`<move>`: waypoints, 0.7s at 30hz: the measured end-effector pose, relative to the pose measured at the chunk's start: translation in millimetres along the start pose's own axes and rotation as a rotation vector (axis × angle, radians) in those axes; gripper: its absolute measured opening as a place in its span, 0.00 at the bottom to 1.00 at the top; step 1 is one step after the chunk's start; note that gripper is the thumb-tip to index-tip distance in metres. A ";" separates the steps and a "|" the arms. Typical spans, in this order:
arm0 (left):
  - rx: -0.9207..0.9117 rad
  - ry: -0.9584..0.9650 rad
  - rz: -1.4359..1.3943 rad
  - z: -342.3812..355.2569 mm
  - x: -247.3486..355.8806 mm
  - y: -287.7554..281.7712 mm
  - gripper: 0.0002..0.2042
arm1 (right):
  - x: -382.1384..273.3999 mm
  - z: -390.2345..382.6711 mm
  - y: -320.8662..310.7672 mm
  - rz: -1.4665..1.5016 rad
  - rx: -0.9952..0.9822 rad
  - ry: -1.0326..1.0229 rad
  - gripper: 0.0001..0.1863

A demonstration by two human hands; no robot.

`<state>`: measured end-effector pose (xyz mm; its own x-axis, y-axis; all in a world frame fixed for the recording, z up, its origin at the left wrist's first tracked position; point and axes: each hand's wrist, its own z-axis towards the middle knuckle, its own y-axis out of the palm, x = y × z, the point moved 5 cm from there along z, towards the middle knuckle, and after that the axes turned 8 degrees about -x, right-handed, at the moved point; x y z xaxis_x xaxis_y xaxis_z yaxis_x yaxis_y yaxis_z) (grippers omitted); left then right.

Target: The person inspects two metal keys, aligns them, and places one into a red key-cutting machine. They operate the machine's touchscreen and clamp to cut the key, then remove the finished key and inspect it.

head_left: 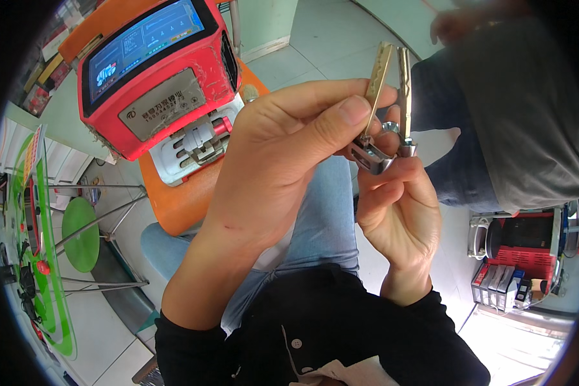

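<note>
Keys: two of them, right of the frame's upper centre, raised toward the camera. A brass-coloured key [378, 72] leans slightly; a second key [404, 93] stands almost upright. Blades point up, apart; the metal heads sit close together (whether these touch is hard to tell).
Left hand [283, 138]: thumb and forefinger pinching the brass-coloured key by its blade.
Right hand [402, 215]: fingers curled under the heads, gripping the second key by its round end; part of the hold is hidden.
Step in hand: probably a side-by-side look at the two blades and their cuts.
Next move: likely calls for a steady pinch, with both blades parallel and unobscured.
Red machine [217, 72]: upper left of the frame, on an orange seat [174, 209], its clamp [202, 138] bare.
Grey plate [163, 105]: on the machine's front, dark printed characters over a row of digits, plus a round emblem.
Screen [145, 48]: lit blue, its lettering too small to read.
Boxes [498, 278]: lower right, racked; any labels unreadable.
</note>
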<state>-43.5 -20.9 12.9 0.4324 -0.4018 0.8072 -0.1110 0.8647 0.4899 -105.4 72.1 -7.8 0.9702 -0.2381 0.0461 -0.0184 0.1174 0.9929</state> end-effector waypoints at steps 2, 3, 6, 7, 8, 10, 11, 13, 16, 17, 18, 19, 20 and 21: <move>0.032 0.026 -0.002 -1.1 0.3 -0.5 0.18 | 1.1 0.9 -0.3 0.002 -0.020 0.033 0.18; 0.066 -0.007 0.057 -2.2 1.8 -3.4 0.16 | 4.1 1.9 -1.8 0.026 -0.030 0.038 0.18; 0.090 0.009 0.079 -0.5 0.3 -5.8 0.14 | 3.6 0.6 -1.5 0.046 -0.029 0.059 0.18; 0.074 0.020 0.052 1.0 0.8 -6.9 0.14 | 3.5 0.4 -1.0 0.055 -0.032 0.067 0.18; 0.056 0.030 0.031 2.1 1.9 -7.1 0.13 | 3.6 0.7 -1.2 0.073 -0.033 0.068 0.18; 0.094 0.004 0.024 -0.7 2.7 -6.3 0.14 | 4.6 0.7 -0.3 0.079 -0.052 0.076 0.18; 0.106 -0.003 0.015 -2.0 3.2 -4.9 0.14 | 4.8 0.6 -0.1 0.083 -0.056 0.077 0.19; 0.166 0.007 0.067 -2.3 3.1 -1.9 0.15 | 5.0 1.2 0.2 0.083 -0.069 0.080 0.19; 0.165 0.026 0.152 -0.8 6.1 -1.1 0.16 | 5.2 2.3 0.7 0.082 -0.092 0.092 0.20; 0.151 0.032 0.181 -0.3 7.0 -0.9 0.16 | 5.0 2.5 1.1 0.086 -0.098 0.093 0.20; 0.153 0.039 0.161 -0.1 6.9 -0.9 0.16 | 4.9 2.7 1.7 0.073 -0.103 0.098 0.21; 0.156 0.045 0.142 0.1 6.7 -0.8 0.16 | 4.7 2.9 2.3 0.067 -0.107 0.098 0.21; 0.159 0.052 0.123 0.4 6.6 -0.7 0.16 | 4.4 3.3 2.6 0.078 -0.102 0.094 0.22; 0.165 0.057 0.130 0.8 6.7 -1.0 0.16 | 3.8 3.1 3.9 -0.010 -0.111 0.092 0.22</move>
<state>-41.2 -24.8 18.1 0.4538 -0.2682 0.8498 -0.3119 0.8455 0.4334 -102.5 68.6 -3.5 0.9883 -0.1509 0.0212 0.0131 0.2229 0.9748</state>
